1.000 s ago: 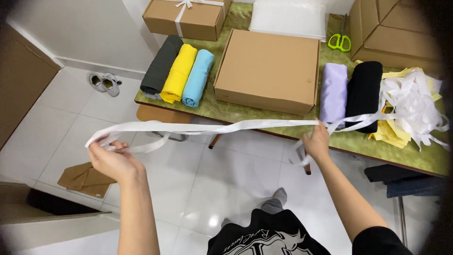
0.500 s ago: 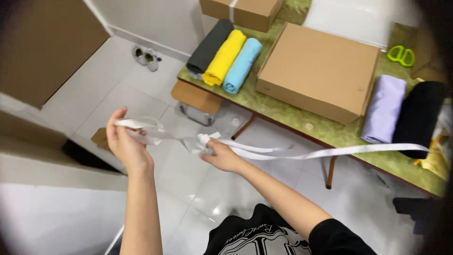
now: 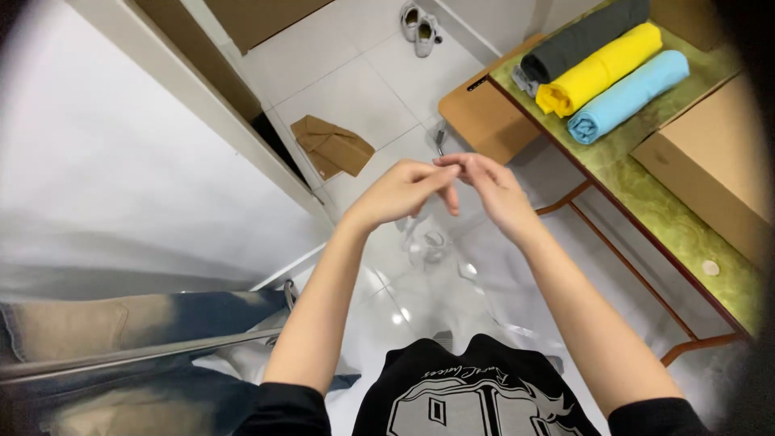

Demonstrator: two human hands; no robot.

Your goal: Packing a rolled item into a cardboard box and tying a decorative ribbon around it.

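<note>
A brown cardboard box [image 3: 710, 169] lies on the green table [image 3: 646, 202] at the right edge, cut off by the frame, so only one corner and part of its lid show. Beside it, farther along the table, three rolled garments lie side by side: a dark grey roll [image 3: 577, 36], a yellow roll [image 3: 601, 66] and a light blue roll [image 3: 628, 97]. A flattened piece of brown cardboard [image 3: 333, 145] lies on the white tiled floor [image 3: 355, 73], and a pair of pale shoes [image 3: 425, 26] stands near the wall.

The left hand [image 3: 400, 192] and the right hand [image 3: 484, 187] meet at the fingertips in mid-air, fingers pinched together on the white ribbon [image 3: 436, 242]. The ribbon hangs below the hands in blurred loops, hard to make out against the pale floor; how much of it each hand grips cannot be told.
</note>
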